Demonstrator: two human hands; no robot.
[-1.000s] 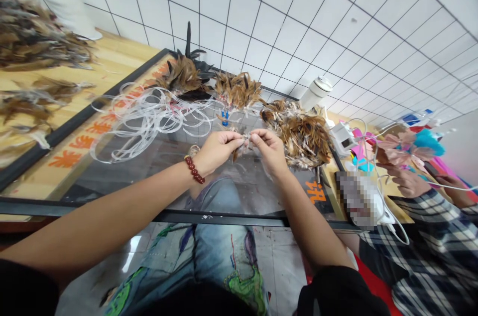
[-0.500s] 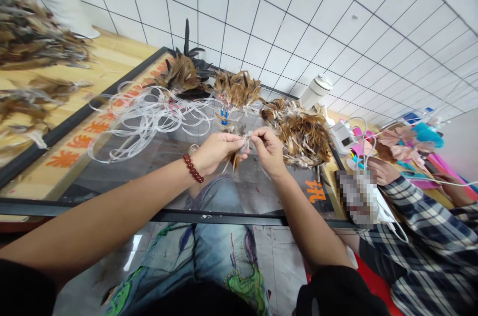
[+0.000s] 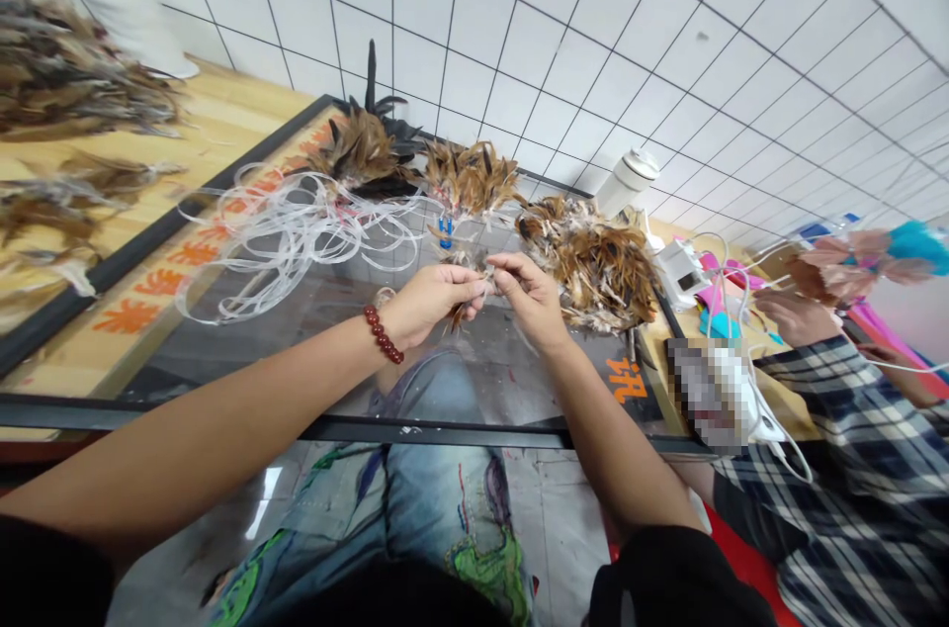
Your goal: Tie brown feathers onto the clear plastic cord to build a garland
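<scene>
1. Far left I see a feather pile (image 3: 74, 63) on the wooden tabletop (image 3: 229, 91), a white spool (image 3: 123, 14) behind it, loose feathers (image 3: 59, 197) in front
2. White strips (image 3: 303, 222) lie in loops on the black-framed panel (image 3: 222, 345), a brown-and-black tuft (image 3: 367, 147) behind them
3. My left hand (image 3: 437, 299), beaded bracelet (image 3: 384, 334) at the wrist, is gripping a small bunch (image 3: 458, 315) of feathers above the panel
4. Behind it I make out a blue clip (image 3: 445, 231) and a brown tuft (image 3: 474, 174)
5. My right hand (image 3: 530, 296) has its thumb and fingertips pinched on the bunch's pale end
6. Beside it sits a feather heap (image 3: 608, 261), a white bottle (image 3: 630, 177) behind
7. Far right I see a co-worker's hand (image 3: 801, 315) at a pink flower (image 3: 834, 266)
</scene>
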